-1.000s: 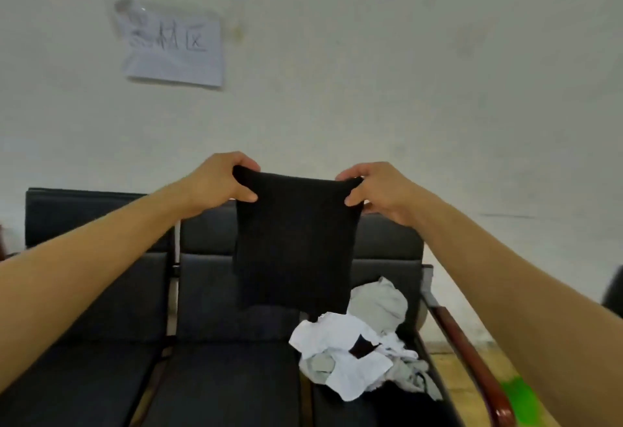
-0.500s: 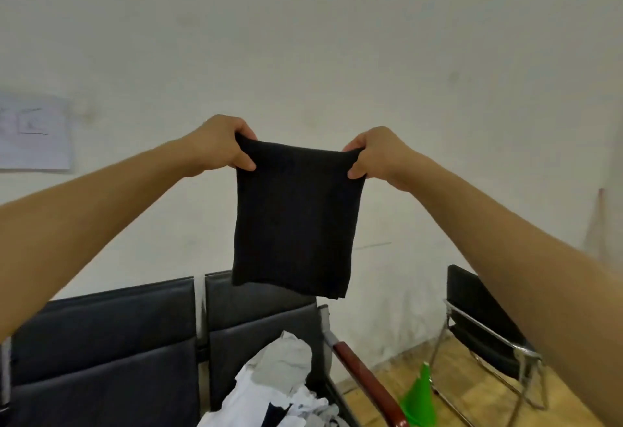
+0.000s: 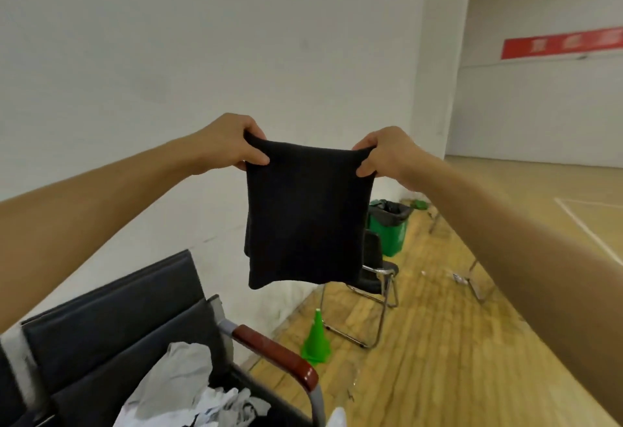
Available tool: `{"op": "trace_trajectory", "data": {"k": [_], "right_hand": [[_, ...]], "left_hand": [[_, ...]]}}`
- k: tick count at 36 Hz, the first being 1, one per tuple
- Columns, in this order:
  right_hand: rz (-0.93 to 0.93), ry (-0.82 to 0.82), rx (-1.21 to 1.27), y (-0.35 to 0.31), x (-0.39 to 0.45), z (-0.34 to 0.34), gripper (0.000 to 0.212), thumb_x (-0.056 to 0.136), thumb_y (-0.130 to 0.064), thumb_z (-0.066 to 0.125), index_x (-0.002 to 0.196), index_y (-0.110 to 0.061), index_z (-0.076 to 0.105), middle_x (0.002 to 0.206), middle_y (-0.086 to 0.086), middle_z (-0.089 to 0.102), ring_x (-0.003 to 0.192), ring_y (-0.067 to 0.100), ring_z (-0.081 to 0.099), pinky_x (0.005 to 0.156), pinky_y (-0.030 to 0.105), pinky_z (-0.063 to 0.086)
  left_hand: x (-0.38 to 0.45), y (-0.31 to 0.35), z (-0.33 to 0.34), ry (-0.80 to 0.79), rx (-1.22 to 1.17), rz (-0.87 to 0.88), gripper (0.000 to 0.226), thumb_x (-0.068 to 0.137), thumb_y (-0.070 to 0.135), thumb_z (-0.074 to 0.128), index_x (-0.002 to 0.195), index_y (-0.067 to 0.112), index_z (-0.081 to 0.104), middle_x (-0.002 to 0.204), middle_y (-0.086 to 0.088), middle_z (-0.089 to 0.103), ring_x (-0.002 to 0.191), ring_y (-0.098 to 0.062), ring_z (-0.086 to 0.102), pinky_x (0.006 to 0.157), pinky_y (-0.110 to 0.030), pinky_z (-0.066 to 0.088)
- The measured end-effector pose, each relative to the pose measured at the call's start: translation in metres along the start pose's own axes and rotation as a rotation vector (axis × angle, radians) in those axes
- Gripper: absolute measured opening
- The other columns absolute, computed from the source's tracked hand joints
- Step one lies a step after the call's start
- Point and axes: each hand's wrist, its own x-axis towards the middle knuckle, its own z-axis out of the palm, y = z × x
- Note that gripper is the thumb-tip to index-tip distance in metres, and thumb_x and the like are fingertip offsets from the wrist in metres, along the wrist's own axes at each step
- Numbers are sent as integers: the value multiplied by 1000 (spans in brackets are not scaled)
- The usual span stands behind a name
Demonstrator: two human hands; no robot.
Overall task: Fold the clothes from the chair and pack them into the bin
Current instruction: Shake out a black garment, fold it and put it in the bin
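Observation:
A folded black garment hangs in the air in front of me, above and to the right of the chair. My left hand pinches its top left corner and my right hand pinches its top right corner, both arms stretched forward. Below at the lower left stands the black bench chair with a red-brown armrest. A crumpled heap of white and grey clothes lies on its seat. No packing bin shows near the chair.
A small green cone stands on the wooden floor beside the armrest. Behind it is a black metal-framed chair, and farther back a green waste bin with a black liner against the white wall.
My view has swung to the right, away from the chair toward the hall floor. Both hands still hold the black garment's top corners and have carried it rightward.

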Motion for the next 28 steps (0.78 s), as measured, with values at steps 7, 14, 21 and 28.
{"op": "trace_trajectory", "data": {"k": [7,14,21,28], "right_hand": [[144,99,-231,56,-22,-25,28,81,1,66,109,-6,65,95,6,60,93,23,59,71,26,50],[296,135,-407,147,-55,-64,17,84,-6,66,100,-11,65,81,0,57,75,13,55,54,18,38],[300,30,-533,233,-77,-98,13,85,-14,63,94,-18,55,85,-4,53,74,8,50,55,21,37],[386,-86,-520,345,-97,-95,19,87,-18,63,98,-26,50,82,-12,49,74,2,49,55,18,34]], "left_hand": [[56,3,88,-150,230,189,14,87,19,65,100,15,62,98,-1,60,85,-17,56,69,-26,44],[74,38,200,-234,267,353,21,88,21,65,103,7,65,93,-1,43,85,-19,47,72,-28,34],[77,57,299,-365,184,355,8,88,19,64,91,15,57,88,0,53,85,-19,51,65,-28,40],[74,44,406,-498,124,271,11,85,16,68,91,17,59,81,11,51,80,-11,51,62,-22,36]]}}
